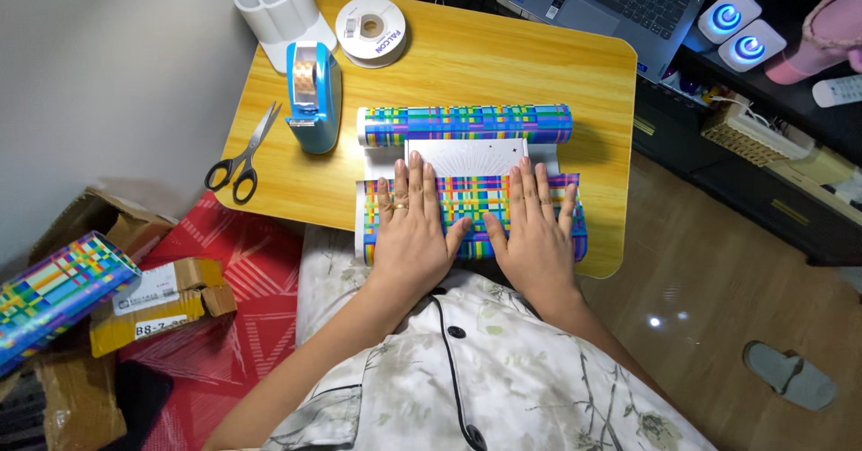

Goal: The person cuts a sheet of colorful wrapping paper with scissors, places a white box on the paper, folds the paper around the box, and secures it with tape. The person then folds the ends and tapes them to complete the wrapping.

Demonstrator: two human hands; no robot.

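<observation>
**Both palms flat on the folded wrap**

We take the white box point(467, 156) on the yellow table point(503, 65) as our landmark. Just nearer to us than the box, our left hand point(411, 226) and right hand point(532, 231) lie side by side, fingers stretched out and slightly spread, palms pressed down on the flap of multicoloured plaid wrapping paper point(471, 201). Neither hand grips anything; they only press. We judge the flat pressure is there to keep the flap tight against the box, so the paper does not spring back. A ring sits on one left finger.

On the far side of the box, touching its edge, lies the rest of the paper roll point(467, 124), its loose end curled up, likely because the sheet runs under the box from it.

Left of the box stands a blue tape dispenser point(312, 96), within easy reach of the left hand; further left lie black-handled scissors point(241, 156). Beyond the dispenser, at the table's far corner, stand a white holder point(274, 6) and a round white spool of ribbon point(371, 30).

Well to the left of the box, down on the floor, a second plaid roll point(49, 294) rests beside a brown cardboard parcel point(157, 303) bearing a white rectangular label, on a red patterned sheet point(242, 271).
</observation>
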